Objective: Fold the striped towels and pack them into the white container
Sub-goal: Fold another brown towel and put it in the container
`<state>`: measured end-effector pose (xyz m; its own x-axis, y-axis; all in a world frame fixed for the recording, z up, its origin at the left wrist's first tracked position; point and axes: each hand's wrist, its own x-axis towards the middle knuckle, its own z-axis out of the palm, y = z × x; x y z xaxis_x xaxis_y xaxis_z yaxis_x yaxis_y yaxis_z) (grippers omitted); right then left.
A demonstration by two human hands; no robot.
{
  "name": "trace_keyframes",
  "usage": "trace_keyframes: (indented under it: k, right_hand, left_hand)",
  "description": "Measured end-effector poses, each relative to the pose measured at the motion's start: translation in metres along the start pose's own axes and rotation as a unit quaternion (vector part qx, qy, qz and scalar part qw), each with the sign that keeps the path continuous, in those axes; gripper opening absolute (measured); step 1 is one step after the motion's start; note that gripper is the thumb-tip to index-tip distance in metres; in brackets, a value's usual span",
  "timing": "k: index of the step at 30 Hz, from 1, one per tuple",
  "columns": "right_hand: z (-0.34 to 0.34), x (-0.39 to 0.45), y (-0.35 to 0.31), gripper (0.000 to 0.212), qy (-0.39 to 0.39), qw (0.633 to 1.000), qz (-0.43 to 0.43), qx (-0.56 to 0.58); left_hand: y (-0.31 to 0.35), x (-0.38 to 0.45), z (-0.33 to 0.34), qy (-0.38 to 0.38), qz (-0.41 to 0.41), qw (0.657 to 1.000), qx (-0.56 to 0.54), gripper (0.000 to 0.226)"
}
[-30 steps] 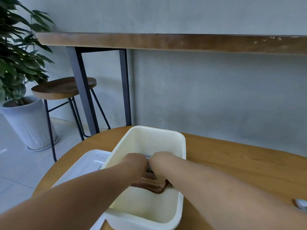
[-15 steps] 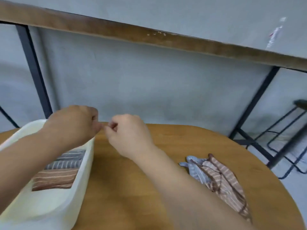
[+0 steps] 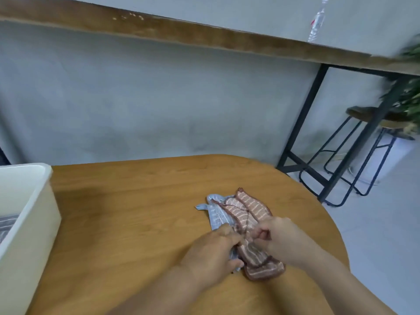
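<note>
Presently, two crumpled striped towels were recorded lying together on the round wooden tabletop (image 3: pixel 141 201), right of centre and well apart from the white container (image 3: pixel 31 214).

Item one: a brown striped towel (image 3: pixel 247 212), bunched lengthwise, uppermost, its darker hemmed end nearest the person. Item two: a blue striped towel (image 3: pixel 216 212), partly covered by the first and showing along its left side and far end. Both were unfolded.

Item three: the white container, at the left edge of the view, only partly in frame. A sliver of grey striped cloth (image 3: pixel 6 223) was visible inside it, against the wall; how many pieces had been packed could not be told.

Hands: the left hand (image 3: pixel 211 255) was laid over the near left part of the pile, fingers curled into the cloth at the seam between the two towels. The right hand (image 3: pixel 277 239) was closed in a pinch on the brown striped towel near its middle. Which layers were caught by the left hand could not be made out.

Handling, as judged: the cloth was taken to be light, soft and limp, without shape of its own, and unlikely to slip or be harmed. Because the towels were tangled, one would probably drag the other unless it was held down. A grip at a hemmed edge or at two corners was judged best, so the brown towel could be lifted free and shaken flat before folding.
</note>
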<state>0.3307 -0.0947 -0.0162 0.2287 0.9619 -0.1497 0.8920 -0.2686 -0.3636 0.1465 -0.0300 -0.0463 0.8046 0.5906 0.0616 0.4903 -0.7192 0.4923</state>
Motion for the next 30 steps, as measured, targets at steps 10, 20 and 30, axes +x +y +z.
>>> trace_keyframes:
  k: [10, 20, 30]
  right_hand:
    - [0.012, -0.019, 0.026, 0.036, 0.025, 0.998, -0.06, -0.025]
    - [-0.07, -0.006, -0.043, 0.036, 0.147, 0.979, -0.139, -0.006]
    - [-0.118, 0.011, -0.076, 0.044, 0.081, 0.981, -0.146, 0.101]
  left_hand:
    - [0.014, 0.019, 0.01, 0.103, 0.045, 0.992, -0.064, 0.018]
    - [0.041, 0.028, -0.095, 0.187, 0.05, 0.978, -0.084, 0.017]
    - [0.02, -0.01, -0.21, 0.307, -0.053, 0.942, -0.127, 0.008]
